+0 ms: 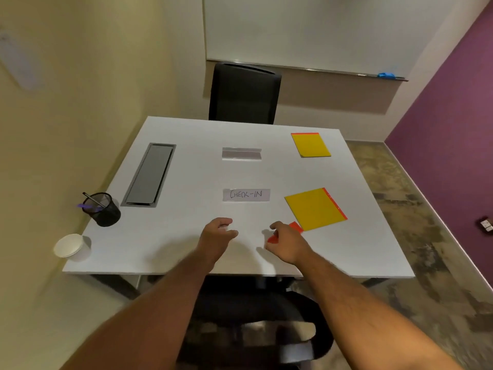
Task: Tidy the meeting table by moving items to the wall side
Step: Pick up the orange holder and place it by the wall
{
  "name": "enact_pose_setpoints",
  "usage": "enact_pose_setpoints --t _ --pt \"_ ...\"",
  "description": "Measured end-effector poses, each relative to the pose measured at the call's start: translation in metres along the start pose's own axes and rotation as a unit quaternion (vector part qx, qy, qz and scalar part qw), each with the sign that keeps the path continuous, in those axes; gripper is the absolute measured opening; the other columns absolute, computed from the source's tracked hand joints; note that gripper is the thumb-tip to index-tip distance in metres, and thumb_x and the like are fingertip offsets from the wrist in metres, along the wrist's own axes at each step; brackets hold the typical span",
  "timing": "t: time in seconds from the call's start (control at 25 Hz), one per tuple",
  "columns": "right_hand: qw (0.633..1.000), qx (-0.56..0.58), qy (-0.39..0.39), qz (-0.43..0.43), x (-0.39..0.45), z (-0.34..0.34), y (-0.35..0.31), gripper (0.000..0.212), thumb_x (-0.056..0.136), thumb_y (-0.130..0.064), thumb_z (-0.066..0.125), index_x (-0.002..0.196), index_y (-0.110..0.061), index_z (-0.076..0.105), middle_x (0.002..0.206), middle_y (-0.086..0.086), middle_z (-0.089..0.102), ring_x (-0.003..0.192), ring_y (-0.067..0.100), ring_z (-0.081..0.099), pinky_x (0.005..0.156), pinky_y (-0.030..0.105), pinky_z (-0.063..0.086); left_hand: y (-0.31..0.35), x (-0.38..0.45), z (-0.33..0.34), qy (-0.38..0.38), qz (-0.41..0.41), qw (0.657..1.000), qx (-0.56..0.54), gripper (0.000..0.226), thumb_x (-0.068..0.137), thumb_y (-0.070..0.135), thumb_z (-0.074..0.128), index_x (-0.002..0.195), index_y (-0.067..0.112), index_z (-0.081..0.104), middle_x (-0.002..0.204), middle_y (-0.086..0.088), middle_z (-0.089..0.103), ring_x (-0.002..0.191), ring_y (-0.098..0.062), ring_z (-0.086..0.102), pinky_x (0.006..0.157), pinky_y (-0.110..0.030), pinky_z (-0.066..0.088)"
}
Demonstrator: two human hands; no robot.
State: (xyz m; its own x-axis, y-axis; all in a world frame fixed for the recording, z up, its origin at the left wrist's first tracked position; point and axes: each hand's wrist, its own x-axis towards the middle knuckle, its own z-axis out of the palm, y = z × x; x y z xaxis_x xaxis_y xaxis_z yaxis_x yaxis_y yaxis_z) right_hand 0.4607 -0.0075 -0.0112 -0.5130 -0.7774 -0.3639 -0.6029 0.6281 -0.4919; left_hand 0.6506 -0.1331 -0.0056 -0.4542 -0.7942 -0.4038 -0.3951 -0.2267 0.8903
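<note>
The tidying looks barely begun: on the white table [186,166] the wall runs along the left side, and only the mesh pen cup [102,209] and the paper cup [70,245] sit by that edge, near the grey cable hatch [150,174]. Still to shift, as I judge it, are the near yellow folder [314,208] with its red edge, the far yellow folder [310,144], the card sign [246,195] in the middle and the blank sign holder [241,153] beyond it, all well apart from the wall side. The right hand [286,243] curls its fingers over a small red piece [272,239] just beside the near folder; whether it truly pinches it I cannot tell. The left hand [217,235] hovers over bare table, fingers loosely bent, holding nothing. The only readable writing is "CHECK-IN", handwritten on the card sign; the far holder shows no text
</note>
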Motion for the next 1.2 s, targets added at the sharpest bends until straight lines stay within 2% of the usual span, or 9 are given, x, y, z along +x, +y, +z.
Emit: enact_pose_setpoints --t 0.2,0.28,0.44,0.52,0.64,0.76,0.88,1.0,1.2 --pt "0.998 -0.058 -0.029 -0.006 0.072 -0.021 0.094 0.044 0.09 -0.018 0.069 0.133 -0.018 0.062 0.131 0.007 0.064 0.121 0.032 0.063 0.096 0.04 0.055 -0.019 0.055 0.112 0.025 -0.108 0.993 0.048 0.045 0.091 0.012 0.076 0.135 0.012 0.066 0.142 -0.008 0.063 0.125 -0.023 0.061 0.1 -0.033 0.048" --pt "0.99 -0.124 -0.049 -0.046 0.099 -0.031 0.125 0.052 0.089 -0.014 0.066 0.14 -0.022 0.058 0.139 0.003 0.058 0.128 0.03 0.056 0.102 0.044 0.054 -0.026 0.071 0.158 0.048 -0.17 0.983 0.056 0.052 0.09 0.014 0.076 0.14 0.011 0.062 0.141 -0.01 0.062 0.124 -0.025 0.062 0.102 -0.033 0.048" --pt "0.965 -0.213 -0.092 -0.123 0.14 -0.042 0.157 0.072 0.092 -0.009 0.063 0.159 -0.025 0.042 0.159 -0.002 0.045 0.14 0.028 0.046 0.109 0.045 0.049 -0.029 0.09 0.21 0.089 -0.243 0.964 0.052 0.03 0.089 0.013 0.073 0.116 0.013 0.059 0.113 -0.006 0.065 0.095 -0.022 0.059 0.08 -0.027 0.043" --pt "0.954 -0.229 -0.114 -0.157 0.153 -0.039 0.165 0.073 0.093 -0.007 0.061 0.16 -0.026 0.039 0.161 -0.004 0.044 0.143 0.028 0.046 0.108 0.045 0.048 -0.029 0.092 0.227 0.097 -0.254 0.962 0.032 0.02 0.089 0.005 0.068 0.108 0.002 0.063 0.098 -0.009 0.066 0.086 -0.024 0.061 0.069 -0.031 0.044" --pt "0.936 -0.265 -0.088 -0.216 0.166 -0.031 0.168 0.054 0.094 -0.011 0.06 0.145 -0.028 0.052 0.146 -0.003 0.054 0.138 0.027 0.05 0.097 0.041 0.049 -0.025 0.094 0.24 0.114 -0.247 0.962 -0.003 0.015 0.089 -0.001 0.061 0.103 -0.001 0.064 0.093 -0.017 0.064 0.083 -0.027 0.06 0.069 -0.033 0.044" --pt "0.933 -0.257 -0.085 -0.238 0.172 -0.034 0.174 0.043 0.092 -0.021 0.069 0.133 -0.033 0.058 0.136 -0.006 0.057 0.133 0.025 0.05 0.098 0.042 0.043 -0.02 0.09 0.247 0.157 -0.232 0.958 -0.065 0.038 0.092 -0.002 0.059 0.13 -0.007 0.061 0.118 -0.025 0.067 0.105 -0.036 0.065 0.086 -0.04 0.052" --pt "0.946 -0.184 -0.083 -0.253 0.167 -0.05 0.183 0.048 0.088 -0.028 0.079 0.132 -0.034 0.062 0.133 -0.008 0.062 0.13 0.025 0.053 0.099 0.042 0.048 -0.006 0.068 0.258 0.239 -0.193 0.947 -0.095 0.043 0.092 0.0 0.06 0.134 0.008 0.061 0.134 -0.008 0.065 0.115 -0.025 0.062 0.094 -0.034 0.049" --pt "0.95 -0.078 -0.06 -0.296 0.149 -0.072 0.199 0.049 0.082 -0.025 0.087 0.127 -0.028 0.069 0.125 -0.003 0.069 0.12 0.028 0.061 0.096 0.043 0.053 0.011 0.043 0.272 0.286 -0.124 0.943 -0.112 0.046 0.093 0.003 0.061 0.139 0.01 0.06 0.134 -0.006 0.064 0.122 -0.03 0.064 0.108 -0.048 0.052" --pt "0.949 0.03 -0.015 -0.313 0.096 -0.127 0.243 0.044 0.085 -0.03 0.085 0.127 -0.028 0.071 0.124 -0.002 0.07 0.112 0.025 0.064 0.093 0.042 0.056 0.045 -0.016 0.337 0.298 -0.05 0.934 -0.19 0.028 0.1 0.015 0.066 0.128 0.011 0.067 0.114 -0.01 0.073 0.107 -0.027 0.072 0.09 -0.038 0.061"
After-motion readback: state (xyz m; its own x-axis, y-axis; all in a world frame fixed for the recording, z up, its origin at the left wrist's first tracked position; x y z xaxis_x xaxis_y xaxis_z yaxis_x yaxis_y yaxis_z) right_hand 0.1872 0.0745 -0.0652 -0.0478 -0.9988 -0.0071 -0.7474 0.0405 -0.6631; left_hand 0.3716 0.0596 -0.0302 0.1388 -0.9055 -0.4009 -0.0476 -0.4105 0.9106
